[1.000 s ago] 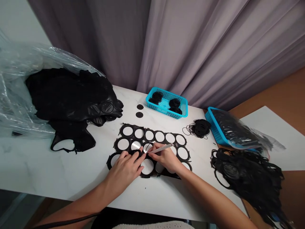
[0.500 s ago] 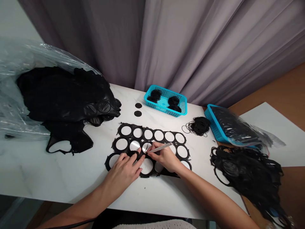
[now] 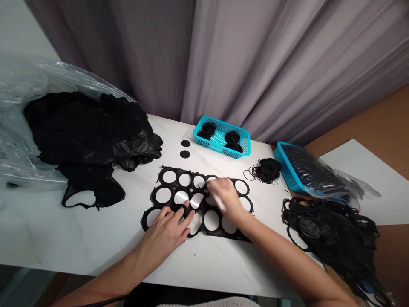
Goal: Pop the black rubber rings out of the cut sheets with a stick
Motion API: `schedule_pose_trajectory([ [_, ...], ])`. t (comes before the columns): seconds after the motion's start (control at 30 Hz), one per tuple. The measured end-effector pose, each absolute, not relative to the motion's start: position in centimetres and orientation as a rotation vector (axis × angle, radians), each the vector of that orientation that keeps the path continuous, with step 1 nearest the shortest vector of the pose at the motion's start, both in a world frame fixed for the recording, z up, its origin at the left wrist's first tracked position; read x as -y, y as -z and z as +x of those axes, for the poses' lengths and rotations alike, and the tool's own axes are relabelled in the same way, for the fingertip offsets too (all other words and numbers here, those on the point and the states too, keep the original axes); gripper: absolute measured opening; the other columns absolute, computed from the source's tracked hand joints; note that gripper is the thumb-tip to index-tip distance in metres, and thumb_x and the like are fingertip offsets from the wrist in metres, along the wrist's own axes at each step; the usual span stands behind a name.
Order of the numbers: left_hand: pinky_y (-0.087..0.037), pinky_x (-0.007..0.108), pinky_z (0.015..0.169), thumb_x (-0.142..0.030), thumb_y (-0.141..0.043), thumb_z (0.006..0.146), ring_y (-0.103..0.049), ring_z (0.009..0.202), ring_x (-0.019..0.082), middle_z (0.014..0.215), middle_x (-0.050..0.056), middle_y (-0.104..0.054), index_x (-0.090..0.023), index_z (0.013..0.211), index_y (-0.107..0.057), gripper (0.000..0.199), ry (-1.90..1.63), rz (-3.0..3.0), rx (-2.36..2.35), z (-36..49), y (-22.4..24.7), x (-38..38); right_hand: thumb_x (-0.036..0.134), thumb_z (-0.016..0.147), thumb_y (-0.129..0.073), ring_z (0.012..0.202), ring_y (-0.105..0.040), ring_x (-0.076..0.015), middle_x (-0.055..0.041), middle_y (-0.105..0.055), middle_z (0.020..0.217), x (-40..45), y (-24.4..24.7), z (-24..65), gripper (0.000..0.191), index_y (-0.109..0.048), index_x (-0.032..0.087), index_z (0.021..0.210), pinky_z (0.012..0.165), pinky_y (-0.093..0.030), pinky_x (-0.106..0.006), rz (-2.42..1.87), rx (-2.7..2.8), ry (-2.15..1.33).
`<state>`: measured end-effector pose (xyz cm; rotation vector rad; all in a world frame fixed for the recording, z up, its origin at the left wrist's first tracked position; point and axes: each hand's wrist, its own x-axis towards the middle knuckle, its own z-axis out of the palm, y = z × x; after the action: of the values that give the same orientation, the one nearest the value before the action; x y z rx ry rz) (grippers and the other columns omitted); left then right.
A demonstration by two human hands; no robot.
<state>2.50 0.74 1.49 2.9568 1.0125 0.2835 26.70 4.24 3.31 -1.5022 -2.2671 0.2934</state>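
A black sheet [image 3: 204, 194] with rows of round holes lies flat on the white table. My left hand [image 3: 171, 224] rests on its left part, fingers apart and pressing down, with a dark bundle partly hidden under the fingertips. My right hand [image 3: 225, 196], blurred by motion, hovers over the upper middle rows, fingers closed round a slim pale stick-like tool [image 3: 218, 202]. A thin black strand [image 3: 200, 186] shows just left of its fingertips. Whether the strand is held I cannot tell.
A blue basket [image 3: 220, 147] at the back holds black ring bundles. Two black discs [image 3: 185, 154] lie left of it; a heap of thin black rings [image 3: 268, 171] lies right. A plastic bag of black pieces [image 3: 86, 128], another blue basket [image 3: 289, 172] and a black scrap pile [image 3: 335, 234] flank the sheet.
My right hand has lifted and moved up and to the right with the pale tool, away from the middle-row hole. My left hand stays in place.
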Motion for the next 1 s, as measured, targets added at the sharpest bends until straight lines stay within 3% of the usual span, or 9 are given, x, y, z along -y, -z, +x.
schedule_pose_trajectory([
  [0.13,-0.04,0.039,0.078,-0.015,-0.052,0.094,-0.059,0.078,0.021,0.128,0.015,-0.062,-0.016,0.133,-0.055,0.039,-0.307,2.9,-0.983,2.2,-2.2,-0.9,0.019,0.09,-0.045,0.086,-0.062,-0.0273,-0.0129,-0.072,0.096,-9.1,-3.6,30.3,0.011,-0.048,0.022,0.08,0.077,-0.041,-0.038,-1.775,1.811,-0.202],
  [0.33,-0.039,0.034,0.073,-0.022,-0.05,0.099,-0.058,0.072,0.017,0.109,0.006,-0.068,-0.02,0.122,-0.061,0.026,-0.486,2.79,-0.953,2.9,-3.5,-3.6,0.028,0.085,-0.054,0.076,-0.064,-0.0212,-0.0071,-0.074,0.092,-9.9,-3.1,28.4,0.02,-0.042,0.024,0.07,0.067,-0.043,-0.031,-1.563,1.689,-0.671],
  [0.6,-0.037,0.038,0.078,-0.023,-0.063,0.092,-0.062,0.073,0.019,0.127,0.011,-0.063,-0.016,0.132,-0.054,0.042,-0.3,2.968,-1.088,4.5,-1.9,-6.3,0.029,0.081,-0.063,0.075,-0.064,-0.0182,-0.0038,-0.072,0.087,-7.8,-2.0,25.7,0.019,-0.05,0.022,0.07,0.067,-0.046,-0.029,-1.35,1.562,-1.255],
  [0.83,-0.037,0.038,0.079,-0.027,-0.059,0.095,-0.062,0.073,0.021,0.126,0.012,-0.063,-0.017,0.137,-0.052,0.044,-0.187,3.054,-1.137,4.2,-1.7,-5.9,0.029,0.081,-0.066,0.073,-0.062,-0.0168,-0.0043,-0.071,0.088,-7.8,-1.6,26.0,0.019,-0.053,0.02,0.07,0.065,-0.046,-0.029,-1.322,1.511,-1.319],
  [1.0,-0.037,0.039,0.08,-0.028,-0.059,0.095,-0.061,0.074,0.022,0.126,0.012,-0.062,-0.02,0.138,-0.051,0.045,-0.14,3.079,-1.153,4.4,-1.9,-5.9,0.026,0.083,-0.065,0.082,-0.065,-0.019,-0.0041,-0.071,0.089,-8.0,-1.4,26.1,0.017,-0.054,0.02,0.07,0.073,-0.048,-0.031,-1.329,1.615,-1.229],
])
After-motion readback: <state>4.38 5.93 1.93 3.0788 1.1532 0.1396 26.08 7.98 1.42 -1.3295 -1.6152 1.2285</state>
